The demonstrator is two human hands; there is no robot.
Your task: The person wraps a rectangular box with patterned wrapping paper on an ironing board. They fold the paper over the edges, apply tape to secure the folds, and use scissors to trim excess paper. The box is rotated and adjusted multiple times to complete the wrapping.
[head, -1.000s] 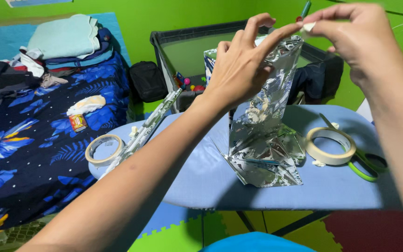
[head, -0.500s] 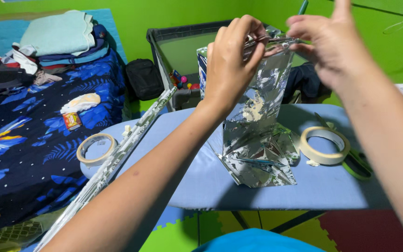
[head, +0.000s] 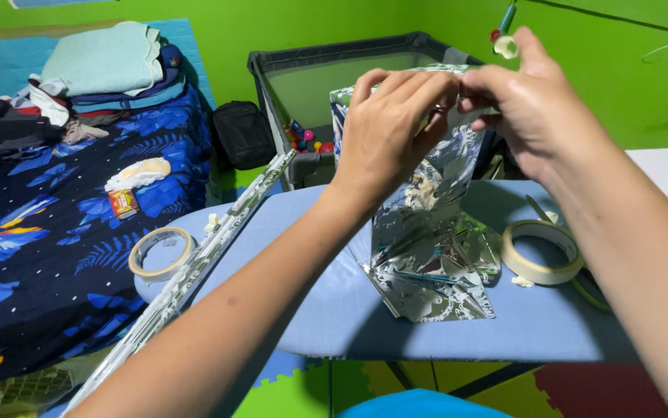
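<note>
On the pale blue padded ironing board [head: 334,310], near its front edge, stood an upright parcel wrapped in shiny silver foil paper [head: 427,232]. The left hand [head: 384,135] and the right hand [head: 531,108] both pinched its top fold with closed fingers. The foil seemed light, thin, slippery and easy to tear, so the folded edges looked the safest grip. A beige tape roll [head: 541,251] lay towards the right edge, another tape roll [head: 162,251] at the left end.

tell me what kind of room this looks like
Probably a bedroom in a home, used for crafts. A bed with a blue leaf-print cover and stacked folded clothes is beside an ironing board, where both hands hold a shiny wrapped package. A mesh playpen holds toys.
</note>
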